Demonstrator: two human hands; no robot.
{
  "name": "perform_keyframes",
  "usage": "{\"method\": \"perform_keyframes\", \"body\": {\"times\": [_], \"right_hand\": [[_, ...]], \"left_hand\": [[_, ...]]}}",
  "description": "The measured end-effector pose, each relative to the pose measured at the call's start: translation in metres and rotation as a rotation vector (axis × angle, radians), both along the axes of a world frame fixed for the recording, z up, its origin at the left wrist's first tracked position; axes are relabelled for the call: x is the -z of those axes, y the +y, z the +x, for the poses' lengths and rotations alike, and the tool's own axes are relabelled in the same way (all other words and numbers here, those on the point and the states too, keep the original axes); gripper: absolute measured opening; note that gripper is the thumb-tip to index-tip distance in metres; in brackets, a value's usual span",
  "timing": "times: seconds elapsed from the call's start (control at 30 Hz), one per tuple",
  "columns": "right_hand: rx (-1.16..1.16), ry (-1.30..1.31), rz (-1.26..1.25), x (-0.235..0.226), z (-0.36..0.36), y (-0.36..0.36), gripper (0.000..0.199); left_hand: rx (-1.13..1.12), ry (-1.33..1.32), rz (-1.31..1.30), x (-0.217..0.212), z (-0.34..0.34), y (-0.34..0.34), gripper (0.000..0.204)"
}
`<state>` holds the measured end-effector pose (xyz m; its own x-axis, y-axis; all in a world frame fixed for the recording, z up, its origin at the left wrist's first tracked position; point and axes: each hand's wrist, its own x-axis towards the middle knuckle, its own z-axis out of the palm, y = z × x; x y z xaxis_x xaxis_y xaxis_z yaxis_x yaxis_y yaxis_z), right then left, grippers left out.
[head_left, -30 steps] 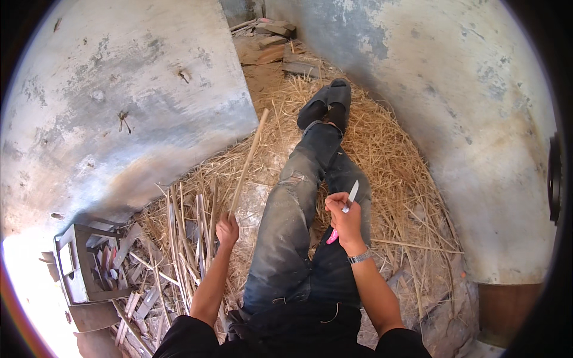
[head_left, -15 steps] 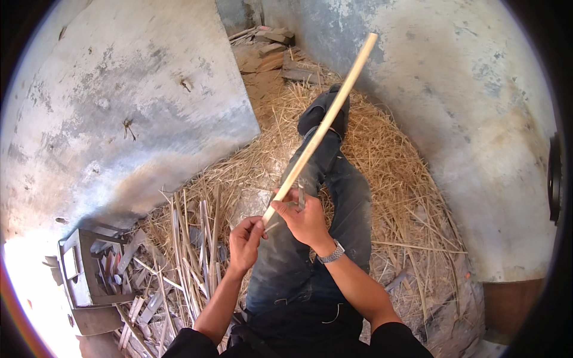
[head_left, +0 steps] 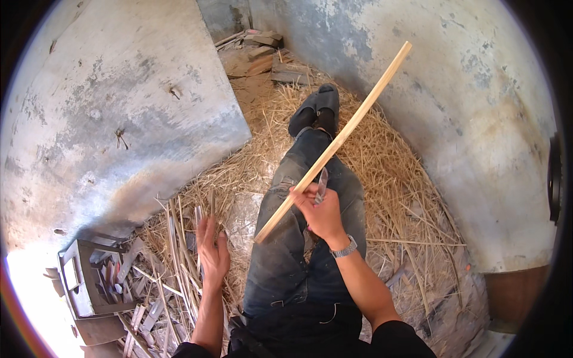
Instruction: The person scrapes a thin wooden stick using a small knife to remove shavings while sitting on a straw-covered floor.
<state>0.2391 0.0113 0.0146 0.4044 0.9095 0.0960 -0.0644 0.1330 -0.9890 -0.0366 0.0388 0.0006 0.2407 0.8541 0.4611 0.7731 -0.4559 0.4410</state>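
A long, straight wooden strip (head_left: 352, 123), pale yellow, slants over my outstretched legs, its low end above one thigh and its far end up at the right. Gripping it in its lower half is my right hand (head_left: 323, 216), closed, with a watch on the wrist. A short metal blade (head_left: 322, 185), apparently a knife's, sticks up from the same hand; its handle is hidden by the fingers. My left hand (head_left: 213, 253) is off the strip, fingers stretched out, beside several thin upright slats (head_left: 177, 238) on the left.
Straw-like shavings (head_left: 382, 167) cover the floor around my legs. On the left stands a small wooden frame (head_left: 83, 280) with scraps in and beside it. A pale wall panel (head_left: 149, 89) rises at left, a stained wall (head_left: 477, 119) at right. Wood offcuts (head_left: 262, 42) lie at the back.
My left hand has let go of the strip's low end and moved left, opening. The strip has tilted further right in my right hand, and the blade shows more.
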Motion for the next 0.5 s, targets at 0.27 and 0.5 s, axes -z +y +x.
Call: {"method": "perform_keyframes", "body": {"times": [0.27, 0.5], "right_hand": [[-0.065, 0.029, -0.062, 0.0, -0.018, -0.01, 0.02], [0.239, 0.23, 0.005, 0.004, 0.018, 0.003, 0.033]], "left_hand": [[0.296, -0.215, -0.397, -0.011, 0.066, -0.027, 0.026], [0.316, -0.155, -0.393, 0.005, 0.019, -0.041, 0.018]]}}
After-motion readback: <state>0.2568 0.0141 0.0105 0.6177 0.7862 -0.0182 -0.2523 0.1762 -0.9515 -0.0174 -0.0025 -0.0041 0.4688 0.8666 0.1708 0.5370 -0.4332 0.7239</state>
